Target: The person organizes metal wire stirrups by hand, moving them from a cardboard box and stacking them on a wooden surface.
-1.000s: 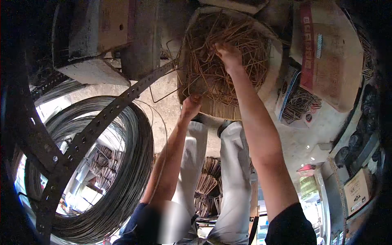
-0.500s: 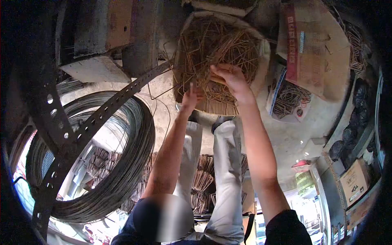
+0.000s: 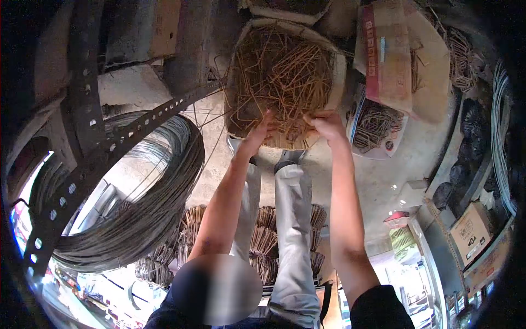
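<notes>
A container (image 3: 338, 82) with pale, worn sides holds a tangle of rusty bent wire pieces (image 3: 296, 68). My left hand (image 3: 260, 133) is at its near edge, among the lower wires, with the fingers partly hidden; whether it holds a piece is too unclear to tell. To the right, my right hand (image 3: 327, 126) has its thumb and fingers pressed together at the near right part of the container, over the wires. What sits between those fingertips is too small to make out. The two hands are apart.
A large wire coil (image 3: 186, 159) and a perforated metal bar (image 3: 131, 125) stand at left. On the right are a small box of wire pieces (image 3: 377, 127), a cardboard box (image 3: 392, 60) and a blue-grey wire bundle (image 3: 499, 137). Bundled rods (image 3: 264, 241) lie behind my legs.
My right hand has moved down from over the middle of the wires to the container's near right edge, its fingers now closed together. My left hand has shifted slightly. The view has shifted a little.
</notes>
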A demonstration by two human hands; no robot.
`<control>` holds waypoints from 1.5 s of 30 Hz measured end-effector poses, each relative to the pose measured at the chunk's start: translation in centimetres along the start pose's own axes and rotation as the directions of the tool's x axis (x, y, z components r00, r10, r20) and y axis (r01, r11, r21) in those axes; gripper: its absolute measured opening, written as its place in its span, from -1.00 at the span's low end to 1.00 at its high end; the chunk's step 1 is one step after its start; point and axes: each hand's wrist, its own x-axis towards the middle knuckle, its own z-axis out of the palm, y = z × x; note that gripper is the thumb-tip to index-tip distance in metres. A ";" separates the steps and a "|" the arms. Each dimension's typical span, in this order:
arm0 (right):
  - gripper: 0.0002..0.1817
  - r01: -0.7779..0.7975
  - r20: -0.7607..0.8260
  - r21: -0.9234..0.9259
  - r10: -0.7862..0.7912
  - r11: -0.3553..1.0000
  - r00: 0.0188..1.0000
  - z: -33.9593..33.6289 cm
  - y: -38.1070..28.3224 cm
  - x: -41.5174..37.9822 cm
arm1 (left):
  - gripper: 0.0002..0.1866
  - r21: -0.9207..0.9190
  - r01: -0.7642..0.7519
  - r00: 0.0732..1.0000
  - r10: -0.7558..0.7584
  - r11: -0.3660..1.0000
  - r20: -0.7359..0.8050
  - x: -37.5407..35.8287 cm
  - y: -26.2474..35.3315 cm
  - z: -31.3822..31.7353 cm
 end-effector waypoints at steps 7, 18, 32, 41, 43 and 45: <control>-0.68 -0.012 -0.098 0.142 0.026 0.990 0.995 -2.3 2.4 -1.4 | -0.13 0.077 0.118 0.990 -0.123 0.990 0.065 -1.8 -1.0 1.0; -0.76 0.074 -0.049 0.163 -0.067 0.984 0.997 -2.3 2.5 -3.9 | -0.24 -0.210 0.270 0.908 -0.175 0.940 0.381 -4.1 2.4 4.7; -0.73 0.112 -0.110 0.134 -0.097 0.985 0.989 -2.2 1.9 -5.6 | -0.23 0.432 -0.159 0.881 -0.071 0.888 0.468 -5.5 4.6 7.2; -0.80 0.226 -0.154 -0.134 -0.245 0.965 0.957 -3.6 2.1 -6.2 | -0.49 0.466 -0.118 0.959 -0.021 0.877 0.283 -6.3 6.3 4.9; -0.81 0.243 -0.151 -0.088 -0.254 0.966 0.955 -3.4 1.7 -6.8 | -0.55 0.435 -0.169 0.957 0.042 0.884 0.286 -4.6 4.8 3.3; -0.81 0.259 -0.147 -0.041 -0.262 0.965 0.954 -3.5 2.0 -6.8 | -0.61 0.404 -0.219 0.953 0.106 0.888 0.285 -3.7 4.0 2.6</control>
